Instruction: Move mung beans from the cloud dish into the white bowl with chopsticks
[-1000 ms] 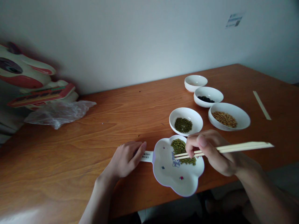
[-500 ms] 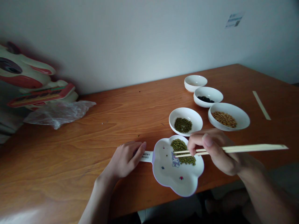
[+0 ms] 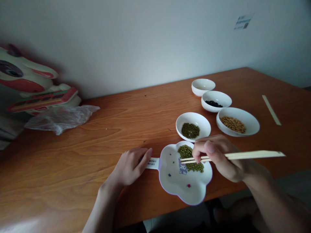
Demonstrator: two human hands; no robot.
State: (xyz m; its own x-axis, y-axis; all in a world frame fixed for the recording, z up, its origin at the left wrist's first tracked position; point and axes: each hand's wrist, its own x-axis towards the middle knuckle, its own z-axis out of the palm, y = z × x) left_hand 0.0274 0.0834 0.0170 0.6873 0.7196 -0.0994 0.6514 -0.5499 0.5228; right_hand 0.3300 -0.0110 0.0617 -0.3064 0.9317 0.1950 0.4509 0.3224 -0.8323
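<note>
while left grip (image 3: 132,165) clasps dish handle (image 3: 154,163), chopsticks (image 3: 252,155) pinched in right grip (image 3: 220,158), green beans (image 3: 185,151) just left of it

Wide gap on the table (image 3: 126,111) from plastic bag (image 3: 64,118) to green-bean bowl (image 3: 204,123), itself an obstacle behind the dish (image 3: 175,183).

A plain, pale blue-grey wall (image 3: 121,42) rises behind the far edge of a brown wooden table (image 3: 126,119), whose grain runs in visible streaks across the top. High on the wall at the right is a small printed notice (image 3: 243,22), its text too blurred to read. Past the table's near edge, at the right, a strip of greyish floor (image 3: 293,187) lies in shadow. The light is soft and dim, brightest mid-wall, with a pale sheen at the tabletop's near left.
</note>
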